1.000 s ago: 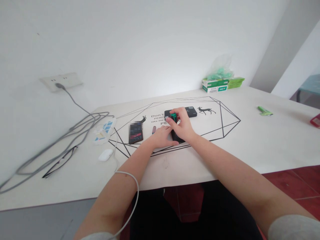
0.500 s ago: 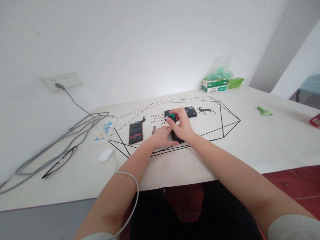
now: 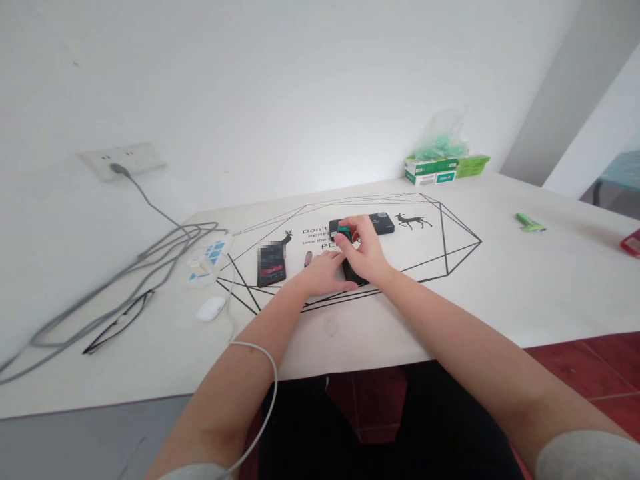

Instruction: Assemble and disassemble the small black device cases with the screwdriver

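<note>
My right hand (image 3: 367, 248) is closed around a small green-and-black handle (image 3: 344, 230), held above a flat black object (image 3: 353, 273). The handle's lower end is hidden by my fingers. My left hand (image 3: 327, 273) lies low on the table at the left of that black object, thumb stretched out along its near edge and fingertips against its upper left side. Most of the object is covered by both hands. Just behind them rests a black rectangular box (image 3: 383, 223). A small pinkish-brown piece (image 3: 308, 258) lies by my left fingers.
Left of my hands are a phone (image 3: 271, 265), a white earphone-like case (image 3: 211, 309), a blue-and-white plastic box (image 3: 209, 262), black-framed glasses (image 3: 120, 323) and a looped grey cable (image 3: 165, 260). Green boxes (image 3: 433, 167) stand by the wall. A green wrapper (image 3: 530, 222) lies right. A white cable (image 3: 273, 373) crosses my left forearm.
Both hands keep nearly the same place and grip. The green-and-black handle looks slightly turned between my right fingers. The view shifts very slightly.
</note>
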`<control>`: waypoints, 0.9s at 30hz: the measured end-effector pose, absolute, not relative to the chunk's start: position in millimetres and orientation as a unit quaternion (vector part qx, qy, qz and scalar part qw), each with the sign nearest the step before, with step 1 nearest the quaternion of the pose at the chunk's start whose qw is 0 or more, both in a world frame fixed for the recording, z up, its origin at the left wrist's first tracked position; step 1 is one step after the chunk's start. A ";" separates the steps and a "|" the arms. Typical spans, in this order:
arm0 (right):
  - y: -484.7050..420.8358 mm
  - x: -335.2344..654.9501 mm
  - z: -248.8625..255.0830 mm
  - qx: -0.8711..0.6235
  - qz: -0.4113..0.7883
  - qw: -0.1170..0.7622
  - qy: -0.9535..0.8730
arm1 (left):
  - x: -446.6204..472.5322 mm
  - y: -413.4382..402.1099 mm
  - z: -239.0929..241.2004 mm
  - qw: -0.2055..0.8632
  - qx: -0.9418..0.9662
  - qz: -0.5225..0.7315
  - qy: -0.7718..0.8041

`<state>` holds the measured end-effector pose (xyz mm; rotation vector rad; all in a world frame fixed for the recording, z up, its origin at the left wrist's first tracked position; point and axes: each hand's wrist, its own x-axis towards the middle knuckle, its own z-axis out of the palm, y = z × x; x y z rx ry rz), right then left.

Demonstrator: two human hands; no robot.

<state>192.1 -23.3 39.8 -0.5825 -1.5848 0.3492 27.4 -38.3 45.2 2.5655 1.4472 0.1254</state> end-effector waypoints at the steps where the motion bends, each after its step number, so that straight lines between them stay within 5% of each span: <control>1: -23.7 192.6 39.9 -0.252 0.166 0.650 -0.698 | 27.5 -37.8 44.7 0.095 0.866 0.041 0.490; 5: -23.3 193.3 39.5 -0.240 0.220 0.638 -0.698 | 27.4 -36.3 43.1 0.089 0.867 0.034 0.489; 27: -23.8 190.9 42.1 -0.263 0.129 0.658 -0.694 | 26.6 -37.8 44.3 0.100 0.866 0.041 0.489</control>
